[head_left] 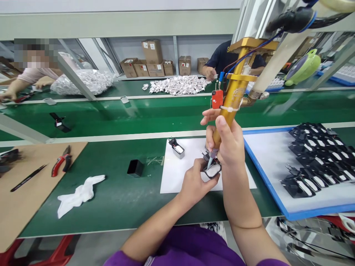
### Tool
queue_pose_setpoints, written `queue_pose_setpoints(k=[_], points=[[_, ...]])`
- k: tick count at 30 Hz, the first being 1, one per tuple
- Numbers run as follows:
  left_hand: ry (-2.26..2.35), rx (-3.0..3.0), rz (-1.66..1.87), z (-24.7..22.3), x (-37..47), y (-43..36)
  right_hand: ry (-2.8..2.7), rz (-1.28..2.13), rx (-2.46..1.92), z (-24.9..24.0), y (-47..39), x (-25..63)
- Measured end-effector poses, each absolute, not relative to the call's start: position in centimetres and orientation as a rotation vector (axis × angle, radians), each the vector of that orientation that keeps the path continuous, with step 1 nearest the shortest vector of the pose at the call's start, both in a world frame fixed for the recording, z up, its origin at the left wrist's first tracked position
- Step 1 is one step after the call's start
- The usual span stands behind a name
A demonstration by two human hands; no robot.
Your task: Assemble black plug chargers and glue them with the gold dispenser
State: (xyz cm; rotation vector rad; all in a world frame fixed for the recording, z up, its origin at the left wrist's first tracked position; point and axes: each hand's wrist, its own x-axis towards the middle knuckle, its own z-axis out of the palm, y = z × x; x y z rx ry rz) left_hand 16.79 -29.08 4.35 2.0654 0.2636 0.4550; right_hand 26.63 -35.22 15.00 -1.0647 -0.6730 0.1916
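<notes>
Head view: the green bench (116, 210) carries the whole layout; at right lies a blue-rimmed tray (266, 183) with black units (316, 159) in rows, their pale faces up, an order that presumably keeps those faces untouched; at left a brown board (22, 214) bears red-handled pliers (58, 166) and tweezers (27, 178), apparently parked clear of the working spot.

A white sheet (172, 183) lies between board and tray, probably to protect the units' surfaces; above it slants a gold tube tool (233, 98), the right hand (231, 146) closed round its lower barrel, seemingly to aim the slim nozzle (210, 162); a crumpled white cloth (80, 194) lies left on the bench, with an empty-looking black housing (135, 168) farther right.

The left hand (194, 179) has its grip closed on the held unit (213, 171), thumb on the near side and fingers on the left, over the sheet; this likely braces it with its white face open to the nozzle tip; whether its base touches the sheet cannot be told; a second unit (178, 150) rests on the sheet's far left part, unheld.
</notes>
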Motion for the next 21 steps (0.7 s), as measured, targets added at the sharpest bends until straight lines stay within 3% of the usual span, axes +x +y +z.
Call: queue_pose_setpoints(k=[7,21], points=[[0.053,2.237,0.085,2.2,18.3,-24.7,-0.639,0.179,-1.008,14.7,-35.3,28.3],[-0.105,2.304,0.126,0.5,19.2,-23.2,-0.612,0.168,-0.994,14.6,-35.1,28.9]])
